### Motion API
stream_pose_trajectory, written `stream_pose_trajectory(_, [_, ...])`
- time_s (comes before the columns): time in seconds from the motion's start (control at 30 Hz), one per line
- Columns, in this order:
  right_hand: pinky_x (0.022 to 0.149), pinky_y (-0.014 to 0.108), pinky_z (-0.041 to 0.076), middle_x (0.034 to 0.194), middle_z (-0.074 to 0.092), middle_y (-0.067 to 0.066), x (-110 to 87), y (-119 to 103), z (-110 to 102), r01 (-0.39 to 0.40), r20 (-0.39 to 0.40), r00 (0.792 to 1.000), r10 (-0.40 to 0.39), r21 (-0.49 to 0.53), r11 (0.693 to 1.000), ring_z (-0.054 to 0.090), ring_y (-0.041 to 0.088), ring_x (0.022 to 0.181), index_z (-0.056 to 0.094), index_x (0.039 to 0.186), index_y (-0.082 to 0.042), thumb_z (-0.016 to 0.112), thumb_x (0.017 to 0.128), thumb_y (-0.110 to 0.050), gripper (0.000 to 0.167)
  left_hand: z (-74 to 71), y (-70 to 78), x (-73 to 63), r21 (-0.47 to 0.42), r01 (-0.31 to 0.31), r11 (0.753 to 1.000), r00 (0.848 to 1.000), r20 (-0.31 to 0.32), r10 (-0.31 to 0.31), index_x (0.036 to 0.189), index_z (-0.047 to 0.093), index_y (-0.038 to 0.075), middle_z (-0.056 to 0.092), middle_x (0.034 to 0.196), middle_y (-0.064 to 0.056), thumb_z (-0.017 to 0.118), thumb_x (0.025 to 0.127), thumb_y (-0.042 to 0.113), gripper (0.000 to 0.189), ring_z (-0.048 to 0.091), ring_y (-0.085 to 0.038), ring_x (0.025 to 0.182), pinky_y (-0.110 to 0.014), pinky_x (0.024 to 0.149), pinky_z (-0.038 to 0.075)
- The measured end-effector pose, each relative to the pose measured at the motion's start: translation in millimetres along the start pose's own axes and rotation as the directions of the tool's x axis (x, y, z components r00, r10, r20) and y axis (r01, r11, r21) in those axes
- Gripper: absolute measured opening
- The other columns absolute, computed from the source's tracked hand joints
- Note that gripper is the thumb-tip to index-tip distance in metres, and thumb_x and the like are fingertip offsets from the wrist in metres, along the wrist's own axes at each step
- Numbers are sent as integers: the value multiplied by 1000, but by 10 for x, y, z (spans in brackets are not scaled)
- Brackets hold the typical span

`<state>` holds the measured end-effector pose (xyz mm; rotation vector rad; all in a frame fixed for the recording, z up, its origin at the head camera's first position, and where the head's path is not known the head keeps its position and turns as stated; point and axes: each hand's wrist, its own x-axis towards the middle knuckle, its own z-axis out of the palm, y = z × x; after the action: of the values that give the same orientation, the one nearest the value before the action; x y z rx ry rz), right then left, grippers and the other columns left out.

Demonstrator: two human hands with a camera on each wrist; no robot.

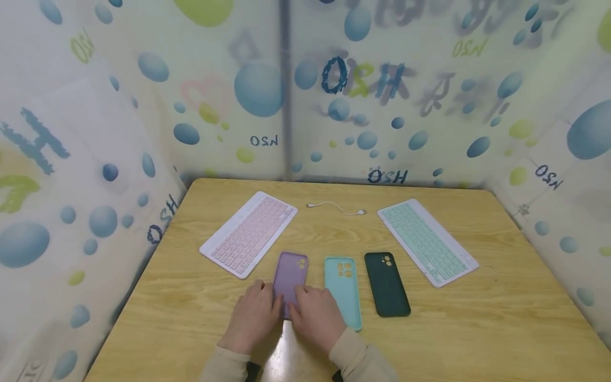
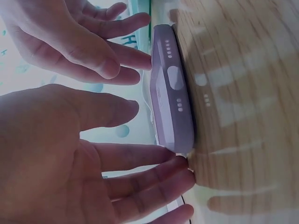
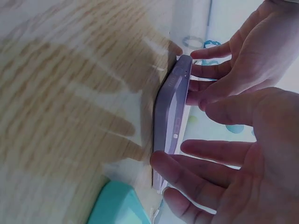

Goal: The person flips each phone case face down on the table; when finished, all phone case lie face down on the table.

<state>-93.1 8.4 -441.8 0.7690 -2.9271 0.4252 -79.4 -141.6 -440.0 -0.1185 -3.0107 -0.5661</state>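
A purple phone case lies on the table, its hollow side facing up. My left hand is at its left edge. In the left wrist view, the fingertips touch the case's side while the thumb stands apart from it. Along the right edge is my right hand, with extended fingers against the case's side in the right wrist view. Just right of this hand lies a turquoise phone case, partly covered by it. A dark green phone case lies farther right.
Behind the left hand lies a white keyboard with pink keys. A second keyboard with mint keys is at the right. Between them lies a short white cable. Patterned curtains enclose the wooden table.
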Motion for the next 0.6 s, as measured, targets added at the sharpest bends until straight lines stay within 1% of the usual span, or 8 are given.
stream_pose_trajectory(0.07, [52,26,39,64,59,-1,-4,-8,11,1,-1,1000,-1,2,1000,57,14,56,58,74,-12,68,88,-27,22,-1,-13,-3,1,4,1000,1000,10,-4,97,67,-5,54,79,-10,64,91,19,26,54,-22,67,-41,56,49])
stream_pose_trajectory(0.2, [52,26,40,68,62,1,-8,-14,22,4,-8,1000,-4,-4,1000,60,15,58,61,78,-11,69,87,-27,21,-17,-32,1,8,-9,1000,1000,15,9,96,67,-5,57,81,-11,64,91,15,21,56,-23,68,-41,56,50])
stream_pose_trajectory(0.4, [53,26,40,68,63,1,-3,-5,26,6,-10,1000,-6,2,1000,59,15,58,62,79,-10,69,87,-27,21,-46,-35,-9,18,-75,997,996,-53,75,94,68,-6,59,80,-12,63,87,4,13,57,-22,66,-38,56,52])
stream_pose_trajectory(0.5, [53,26,41,66,61,0,1,5,27,5,-1,1000,-4,21,1000,57,13,57,62,78,-10,69,87,-26,20,-68,-20,-16,-1,-77,997,995,-60,77,101,68,-7,62,83,-13,62,87,1,17,61,-23,68,-39,60,55])
stream_pose_trajectory(0.6, [54,26,42,66,60,-1,3,13,35,-1,7,1000,0,41,999,56,13,57,63,80,-10,69,88,-26,19,-92,-7,-11,-31,-55,998,998,-34,54,109,66,-9,66,89,-16,61,86,-1,24,65,-26,74,-40,65,57])
